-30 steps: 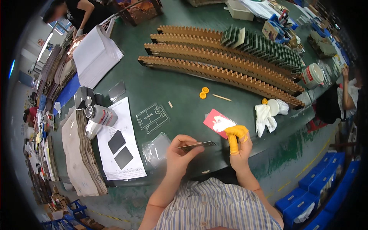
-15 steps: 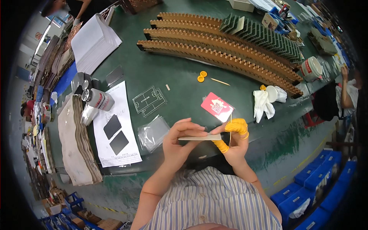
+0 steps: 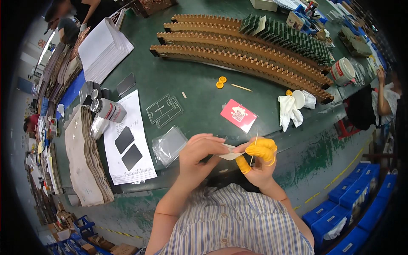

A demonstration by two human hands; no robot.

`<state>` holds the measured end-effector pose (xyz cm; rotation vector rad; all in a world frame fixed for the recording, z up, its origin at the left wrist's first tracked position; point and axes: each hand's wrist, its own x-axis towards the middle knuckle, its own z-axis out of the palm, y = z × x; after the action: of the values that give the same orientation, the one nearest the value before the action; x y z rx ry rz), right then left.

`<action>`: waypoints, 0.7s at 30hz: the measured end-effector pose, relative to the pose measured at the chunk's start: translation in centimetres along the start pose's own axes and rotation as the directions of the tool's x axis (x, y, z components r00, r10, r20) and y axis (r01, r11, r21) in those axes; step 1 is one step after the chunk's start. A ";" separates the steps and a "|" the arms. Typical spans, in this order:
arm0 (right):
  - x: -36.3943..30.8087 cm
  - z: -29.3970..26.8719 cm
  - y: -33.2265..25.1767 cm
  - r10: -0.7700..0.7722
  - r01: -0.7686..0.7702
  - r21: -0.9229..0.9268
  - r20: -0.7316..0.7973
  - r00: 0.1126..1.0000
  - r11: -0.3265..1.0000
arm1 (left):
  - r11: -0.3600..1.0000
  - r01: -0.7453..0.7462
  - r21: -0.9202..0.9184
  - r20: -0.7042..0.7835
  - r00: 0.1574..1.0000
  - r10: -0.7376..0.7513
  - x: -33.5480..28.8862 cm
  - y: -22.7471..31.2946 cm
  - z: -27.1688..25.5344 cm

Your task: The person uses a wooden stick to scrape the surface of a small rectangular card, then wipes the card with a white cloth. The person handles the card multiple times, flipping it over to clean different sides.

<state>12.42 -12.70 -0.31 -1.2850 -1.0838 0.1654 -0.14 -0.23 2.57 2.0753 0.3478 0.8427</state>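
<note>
My left hand [image 3: 200, 155] is closed, pinching a thin pale flat piece [image 3: 230, 154] between thumb and fingers, above the near table edge. My right hand [image 3: 261, 163] meets the piece's other end with its fingertips. Yellow rubber finger cots [image 3: 264, 149] cover some of its fingers. A thin wooden toothpick [image 3: 254, 146] stands nearly upright in that hand's grip. Just beyond lies a red and white card [image 3: 239, 115]. Nearest my left hand on the table are clear plastic sheets [image 3: 171, 144]. Fingers hide part of the pale piece.
Brown slotted racks [image 3: 238, 53] stretch across the back, with green boards [image 3: 289, 38] standing in one. Two dark plates [image 3: 132, 157] rest on a paper sheet [image 3: 144, 168] beside a jar [image 3: 111, 111]. White cloth [image 3: 288, 111], another toothpick [image 3: 241, 87] and yellow finger cots [image 3: 220, 84] lie farther off.
The pale piece has tilted from nearly edge-on to showing more of its face. My right hand has turned slightly and moved a little lower. A person at the far left shows more.
</note>
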 end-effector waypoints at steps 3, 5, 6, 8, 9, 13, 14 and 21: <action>0.1 -0.1 0.0 -0.044 0.044 -0.007 0.028 0.999 0.999 | 0.996 0.086 -0.020 0.000 0.996 -0.087 -0.4 0.4 0.4; 0.1 -0.1 0.0 -0.073 0.075 -0.042 0.041 0.996 0.996 | 0.995 0.094 -0.030 0.002 0.996 -0.094 -0.6 0.3 0.6; 0.1 -0.1 0.0 -0.081 0.084 -0.062 0.044 0.996 0.995 | 0.995 0.098 -0.036 0.003 0.995 -0.098 -0.7 0.2 0.6; 0.2 -0.1 -0.1 -0.085 0.087 -0.084 0.032 0.996 0.993 | 0.998 0.052 -0.018 -0.008 0.999 -0.053 -0.5 0.0 0.6; 0.3 0.0 -0.2 -0.082 0.083 -0.087 0.018 0.997 0.993 | 1.000 0.029 -0.009 -0.013 0.999 -0.030 -0.4 -0.1 0.6; 0.8 0.0 -0.4 -0.063 0.064 -0.095 0.021 0.998 0.993 | 0.985 0.122 -0.119 -0.065 0.989 -0.131 -0.8 -0.4 0.6; 0.8 0.0 -0.4 -0.052 0.054 -0.103 0.018 0.998 0.993 | 0.978 0.147 -0.149 -0.076 0.984 -0.159 -0.8 -0.3 0.6; 0.4 0.0 0.2 0.023 -0.023 -0.064 0.010 1.000 0.998 | 0.940 0.200 -0.275 -0.077 0.970 -0.229 -0.8 -0.5 0.6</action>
<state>12.76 -12.39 -0.26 -1.3554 -1.0909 0.1559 -0.29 -0.71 1.54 1.7128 0.4838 0.8225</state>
